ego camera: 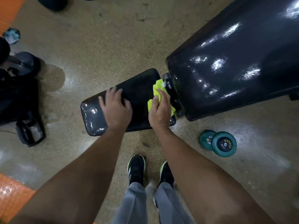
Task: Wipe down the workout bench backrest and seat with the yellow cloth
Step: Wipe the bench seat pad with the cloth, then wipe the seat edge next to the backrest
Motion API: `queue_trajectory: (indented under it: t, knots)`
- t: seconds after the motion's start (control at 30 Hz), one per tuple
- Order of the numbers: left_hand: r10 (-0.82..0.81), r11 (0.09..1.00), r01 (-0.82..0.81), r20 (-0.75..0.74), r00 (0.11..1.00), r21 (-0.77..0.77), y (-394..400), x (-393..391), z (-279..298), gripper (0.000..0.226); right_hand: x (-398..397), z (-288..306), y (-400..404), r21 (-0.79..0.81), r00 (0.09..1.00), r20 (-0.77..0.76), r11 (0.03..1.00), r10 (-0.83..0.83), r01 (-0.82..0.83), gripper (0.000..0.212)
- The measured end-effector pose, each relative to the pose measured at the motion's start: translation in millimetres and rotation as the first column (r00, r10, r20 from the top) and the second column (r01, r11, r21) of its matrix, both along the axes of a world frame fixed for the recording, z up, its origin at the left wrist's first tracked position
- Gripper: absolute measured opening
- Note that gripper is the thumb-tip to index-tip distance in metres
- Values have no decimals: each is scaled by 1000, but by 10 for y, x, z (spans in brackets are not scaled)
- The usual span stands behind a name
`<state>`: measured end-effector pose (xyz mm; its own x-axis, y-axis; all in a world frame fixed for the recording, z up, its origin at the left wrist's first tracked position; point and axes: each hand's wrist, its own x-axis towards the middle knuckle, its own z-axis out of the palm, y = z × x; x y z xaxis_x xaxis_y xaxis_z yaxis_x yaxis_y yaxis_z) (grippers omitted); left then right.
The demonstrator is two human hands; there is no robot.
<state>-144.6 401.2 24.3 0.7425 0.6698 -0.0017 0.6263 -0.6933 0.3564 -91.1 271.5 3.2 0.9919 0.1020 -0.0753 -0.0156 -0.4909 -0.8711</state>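
Observation:
The black padded seat of the workout bench lies in the middle of the head view. Its large glossy black backrest rises to the upper right. My right hand presses the yellow cloth onto the seat's right end, next to the hinge gap between seat and backrest. The cloth pokes out past my fingers. My left hand lies flat with fingers spread on the middle of the seat and holds nothing.
A green dumbbell lies on the speckled floor to the right of my feet. Dark bags and gear sit at the left. Orange mats show at the left corners.

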Motion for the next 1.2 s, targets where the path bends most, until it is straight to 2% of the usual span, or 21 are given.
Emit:
queue_trajectory:
  t: [0.07, 0.13, 0.17, 0.2, 0.23, 0.27, 0.3, 0.33, 0.4, 0.47, 0.57, 0.63, 0.67, 0.73, 0.83, 0.93, 1.03, 1.1, 1.2]
  knots:
    - [-120, 968, 150, 153, 981, -200, -359, 237, 101, 42, 118, 248, -28, 216, 954, -285, 964, -91, 157, 49]
    - [-20, 853, 126, 210, 977, -507, -650, 454, 256, 41, 285, 497, -107, 392, 797, -593, 825, -112, 407, 36]
    - [61, 741, 63, 160, 985, -669, -758, 557, 341, 45, 369, 599, -187, 438, 701, -709, 730, -77, 524, 29]
    - [135, 576, -4, 91, 987, -818, -831, 644, 415, 50, 444, 689, -291, 456, 620, -784, 654, -26, 604, 25]
    - [192, 376, -49, 26, 981, -925, -882, 706, 481, 52, 511, 756, -415, 459, 567, -823, 616, 24, 640, 25]
    - [226, 193, -64, -19, 974, -979, -909, 746, 533, 48, 568, 833, -548, 467, 538, -840, 606, 75, 644, 26]
    - [241, 60, -64, -48, 969, -996, -931, 769, 590, 41, 614, 901, -683, 485, 529, -839, 612, 126, 625, 26]
    - [240, -4, -54, -53, 969, -999, -961, 784, 657, 35, 646, 966, -813, 516, 531, -828, 615, 180, 596, 25]
    - [227, 43, -21, -11, 974, -999, -1062, 789, 761, 25, 679, 1038, -1036, 566, 560, -791, 643, 247, 515, 19]
    - [219, 184, 50, 90, 971, -982, -1185, 750, 820, 19, 687, 1060, -1228, 546, 635, -733, 767, 243, 337, 11]
    - [126, 437, 125, 199, 972, -891, -1403, 631, 915, 5, 656, 1095, -1516, 312, 739, -636, 950, 222, -18, 16]
    - [1, 513, 190, 221, 975, -837, -1636, 508, 935, 3, 623, 1160, -1792, 135, 752, -626, 978, 207, -157, 15]
    - [-56, 533, 207, 211, 976, -820, -1765, 449, 907, 5, 604, 1187, -1947, 64, 736, -645, 974, 206, -216, 12]
    - [-154, 569, 218, 157, 975, -793, -2046, 357, 794, 11, 557, 1139, -2286, -63, 712, -684, 959, 160, -277, 18]
    - [-270, 567, 234, 90, 959, -790, -2531, 316, 556, 13, 493, 889, -2794, -248, 698, -714, 914, 51, -320, 28]
    - [-327, 559, 204, 11, 945, -803, -3008, 443, 281, 13, 520, 492, -3241, -335, 701, -713, 881, -6, -333, 29]
    - [-306, 557, 112, -78, 949, -823, -3402, 587, -171, 10, 556, -9, -3674, -424, 709, -701, 845, -79, -325, 24]
    - [-346, 597, 104, -138, 928, -796, -3601, 667, -491, 18, 561, -358, -3910, -471, 730, -673, 829, -119, -299, 24]
    - [-392, 675, 129, -206, 896, -726, -3805, 756, -1031, 30, 551, -843, -4161, -497, 760, -632, 831, -149, -250, 40]
